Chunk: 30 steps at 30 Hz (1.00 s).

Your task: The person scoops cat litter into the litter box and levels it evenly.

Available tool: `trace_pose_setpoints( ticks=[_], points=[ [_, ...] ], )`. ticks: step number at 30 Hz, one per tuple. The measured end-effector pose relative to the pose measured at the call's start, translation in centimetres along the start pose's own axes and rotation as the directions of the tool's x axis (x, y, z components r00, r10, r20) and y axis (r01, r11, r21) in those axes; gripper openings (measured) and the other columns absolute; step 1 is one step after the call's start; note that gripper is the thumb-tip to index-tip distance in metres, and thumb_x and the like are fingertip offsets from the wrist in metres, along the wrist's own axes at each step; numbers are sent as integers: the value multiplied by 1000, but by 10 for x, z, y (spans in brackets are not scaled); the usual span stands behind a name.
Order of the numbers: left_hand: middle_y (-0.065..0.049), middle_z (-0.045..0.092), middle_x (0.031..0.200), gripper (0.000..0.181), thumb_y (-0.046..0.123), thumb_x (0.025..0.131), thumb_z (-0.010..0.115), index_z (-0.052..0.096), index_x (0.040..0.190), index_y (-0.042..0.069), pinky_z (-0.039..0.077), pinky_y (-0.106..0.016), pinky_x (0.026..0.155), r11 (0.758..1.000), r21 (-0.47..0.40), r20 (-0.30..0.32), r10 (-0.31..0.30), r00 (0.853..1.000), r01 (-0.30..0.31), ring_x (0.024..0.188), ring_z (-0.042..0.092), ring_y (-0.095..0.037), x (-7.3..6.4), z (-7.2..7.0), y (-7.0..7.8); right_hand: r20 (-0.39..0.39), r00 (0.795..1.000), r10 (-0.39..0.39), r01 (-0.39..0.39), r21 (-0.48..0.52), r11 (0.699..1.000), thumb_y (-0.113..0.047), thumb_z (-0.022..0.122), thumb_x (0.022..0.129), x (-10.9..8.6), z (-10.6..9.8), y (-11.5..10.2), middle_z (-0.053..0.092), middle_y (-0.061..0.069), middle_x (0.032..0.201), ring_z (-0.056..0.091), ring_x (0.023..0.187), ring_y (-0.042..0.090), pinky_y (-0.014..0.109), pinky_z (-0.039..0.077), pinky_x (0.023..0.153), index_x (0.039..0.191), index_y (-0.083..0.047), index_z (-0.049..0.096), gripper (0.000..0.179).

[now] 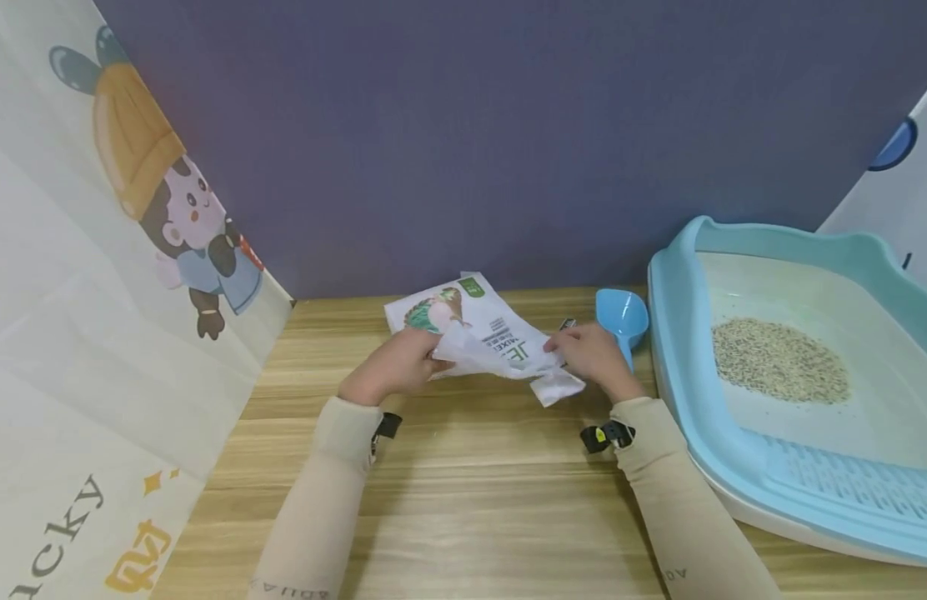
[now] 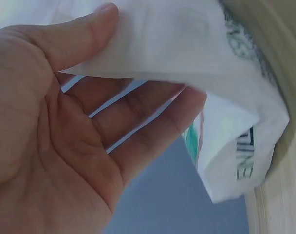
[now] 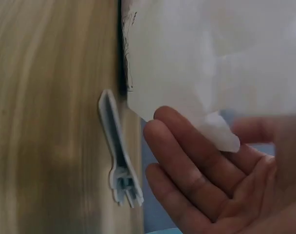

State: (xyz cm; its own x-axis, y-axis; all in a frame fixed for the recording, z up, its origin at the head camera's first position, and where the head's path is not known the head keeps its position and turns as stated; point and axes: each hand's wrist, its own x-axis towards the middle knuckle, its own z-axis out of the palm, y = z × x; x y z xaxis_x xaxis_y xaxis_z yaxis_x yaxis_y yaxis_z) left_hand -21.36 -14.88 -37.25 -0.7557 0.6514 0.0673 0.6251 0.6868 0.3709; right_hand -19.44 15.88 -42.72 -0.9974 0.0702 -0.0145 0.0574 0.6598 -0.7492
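Note:
A white printed plastic bag with green lettering lies on the wooden table, its near end crumpled and folded over. My left hand pinches the bag's near left edge; in the left wrist view the thumb lies over the white film and the fingers run beneath it. On the other side my right hand pinches the near right corner. A small flap of film pokes out between thumb and fingers in the right wrist view, where the right hand shows partly in shadow.
Just beyond the right hand lies a blue scoop. A light blue litter box holding a patch of pale granules stands at the right. A slim pale piece with pronged end rests beside the bag. A dark panel rises behind the table.

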Motion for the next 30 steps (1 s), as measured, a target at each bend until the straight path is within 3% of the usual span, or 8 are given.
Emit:
trace_pose_setpoints(
  ticks=[5,8,11,14,19,23,25,30],
  points=[
    [-1,69,85,12,20,99,63,73,99,12,51,-34,75,992,-94,-11,-91,996,89,73,56,-13,-4,-11,-24,94,996,4,-21,183,983,-19,38,100,-3,-1,-7,71,19,123,68,104,28,41,54,90,119,-2,73,44],
    [0,54,70,19,25,101,59,70,92,11,46,-34,71,979,-128,-6,-163,987,161,63,46,-15,-5,-14,-34,122,990,-74,51,181,982,-15,48,98,-3,1,-7,74,18,112,70,96,26,41,57,85,122,-1,69,35],
    [0,53,74,23,28,104,55,72,101,13,46,-37,76,969,-169,-13,-185,983,180,66,45,-16,-6,-13,-39,95,983,-158,147,115,982,-17,58,97,-2,5,-6,73,14,101,67,87,24,34,53,73,115,-5,70,25],
    [0,68,89,24,32,104,56,74,111,17,49,-37,82,963,-211,-35,-178,983,167,75,54,-13,-5,-11,-41,70,975,-213,204,116,972,-18,63,97,-1,9,-4,70,14,103,64,88,22,31,51,72,111,-4,70,21],
    [-1,75,106,27,39,100,63,74,118,22,54,-34,78,946,-283,-48,-180,982,160,81,64,-12,-4,-7,-44,53,976,-211,203,133,970,-24,65,98,-1,12,-5,62,14,114,57,99,26,33,47,77,107,-6,71,20],
    [1,75,101,26,39,97,68,73,117,24,53,-34,68,924,-351,-62,-185,981,152,70,62,-20,-2,-5,-45,47,978,-204,196,135,971,-25,62,101,-1,13,-5,61,14,96,53,79,22,31,44,65,95,-4,68,22],
    [0,73,89,25,41,97,68,75,111,21,52,-33,64,919,-360,-76,-202,976,162,64,60,-19,-1,-3,-46,51,980,-193,184,140,973,-26,59,103,0,14,-4,62,16,89,52,72,23,32,42,61,94,-4,65,24],
    [-8,69,77,31,37,97,68,74,106,8,53,-32,58,886,-392,-85,-304,949,249,59,60,-16,1,0,-47,59,992,-114,103,163,981,-27,54,105,3,19,-4,68,18,96,65,86,31,30,45,67,110,-6,62,24]
  ],
)
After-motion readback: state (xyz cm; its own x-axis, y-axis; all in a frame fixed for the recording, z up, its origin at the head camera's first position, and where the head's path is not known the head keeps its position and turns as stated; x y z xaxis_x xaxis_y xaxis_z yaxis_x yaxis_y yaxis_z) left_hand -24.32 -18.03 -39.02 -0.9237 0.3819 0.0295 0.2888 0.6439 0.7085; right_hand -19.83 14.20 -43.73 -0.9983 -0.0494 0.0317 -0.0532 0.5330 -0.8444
